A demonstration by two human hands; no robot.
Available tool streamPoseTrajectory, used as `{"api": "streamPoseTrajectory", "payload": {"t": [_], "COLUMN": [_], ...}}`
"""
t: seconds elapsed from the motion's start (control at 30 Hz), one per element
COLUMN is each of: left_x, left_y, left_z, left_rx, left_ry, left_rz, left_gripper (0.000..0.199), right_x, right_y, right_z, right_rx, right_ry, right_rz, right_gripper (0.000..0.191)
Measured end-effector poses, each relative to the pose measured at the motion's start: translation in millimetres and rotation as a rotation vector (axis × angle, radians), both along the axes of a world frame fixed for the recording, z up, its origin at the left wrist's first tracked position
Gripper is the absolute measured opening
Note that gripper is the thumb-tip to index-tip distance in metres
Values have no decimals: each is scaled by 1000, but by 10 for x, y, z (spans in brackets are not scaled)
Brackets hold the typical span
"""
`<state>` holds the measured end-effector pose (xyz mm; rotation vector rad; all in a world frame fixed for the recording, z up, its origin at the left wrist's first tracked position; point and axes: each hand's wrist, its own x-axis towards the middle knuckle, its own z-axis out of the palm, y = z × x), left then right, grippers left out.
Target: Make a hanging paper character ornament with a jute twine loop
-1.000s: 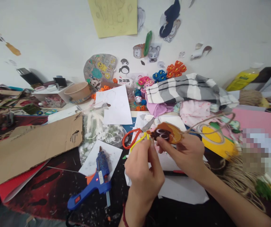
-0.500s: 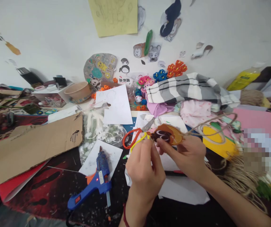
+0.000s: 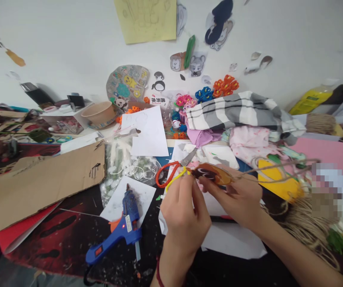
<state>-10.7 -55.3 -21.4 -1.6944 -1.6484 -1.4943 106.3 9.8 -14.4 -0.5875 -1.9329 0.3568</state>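
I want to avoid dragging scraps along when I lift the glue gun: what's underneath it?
The front of the glue gun overlaps white paper; its handle is over the dark tabletop. Anything directly beneath its body is hidden.

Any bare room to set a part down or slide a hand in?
Mat below the cardboard, left of the glue gun; a thin strand crosses it. Narrow dark strip between glue gun and left forearm, flecked with scraps. Front strip between left and right forearms, below the white paper. Crowded: twine and yellow card at right, plaid cloth and bowl at back.
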Motion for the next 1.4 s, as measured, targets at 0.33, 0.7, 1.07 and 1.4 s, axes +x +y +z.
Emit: {"api": "streamPoseTrajectory", "payload": {"t": [0.33, 0.7, 1.07, 1.4], "left_x": [4, 2, 1, 5], "left_y": [-1, -39, -59, -76], "left_z": [-41, -36, -51, -21], "left_rx": [-7, 34, 65, 34], "left_ry": [-25, -137, -290, -184], "left_rz": [-2, -95, -259, -156], "left_gripper": [13, 20, 30, 18], "right_x": [22, 177, 262, 164], "right_y": [2, -94, -88, -130], "right_z": [-16, 20, -140, -6], "right_rx": [-37, 324, 488, 295], "right_ry": [-34, -190, -167, -27], "right_rz": [92, -18, -32, -142], "right_gripper": [28, 36, 41, 27]}}
